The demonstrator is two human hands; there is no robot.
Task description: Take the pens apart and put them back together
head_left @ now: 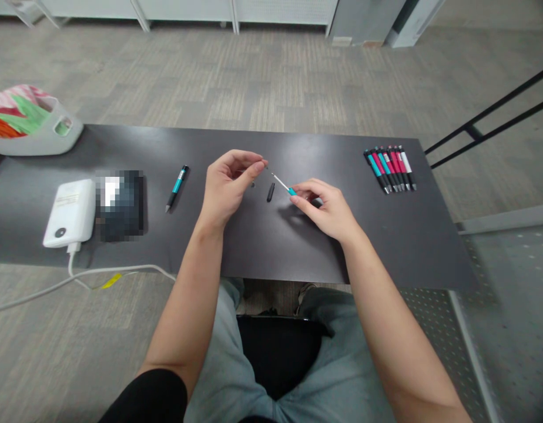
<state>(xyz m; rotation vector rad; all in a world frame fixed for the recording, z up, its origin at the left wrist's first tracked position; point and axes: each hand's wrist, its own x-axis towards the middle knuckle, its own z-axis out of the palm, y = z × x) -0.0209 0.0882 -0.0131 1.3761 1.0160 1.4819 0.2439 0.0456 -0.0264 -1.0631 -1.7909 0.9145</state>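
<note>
My right hand (327, 208) rests on the dark table (271, 247) and pinches a teal pen body with its thin white refill (282, 184) sticking out up and to the left. My left hand (230, 185) is raised just left of it, thumb and forefinger pinched on a tiny part I cannot make out. Between the hands a small black pen tip piece (270, 192) lies on the table, with another tiny dark bit (252, 185) beside it. A whole teal and black pen (177, 187) lies to the left of my left hand.
A row of several teal and pink pens (390, 169) lies at the table's far right. At the left sit a white power bank (71, 212) with a cable, a blurred dark object (120, 204), and a grey basket (29, 126) of coloured items.
</note>
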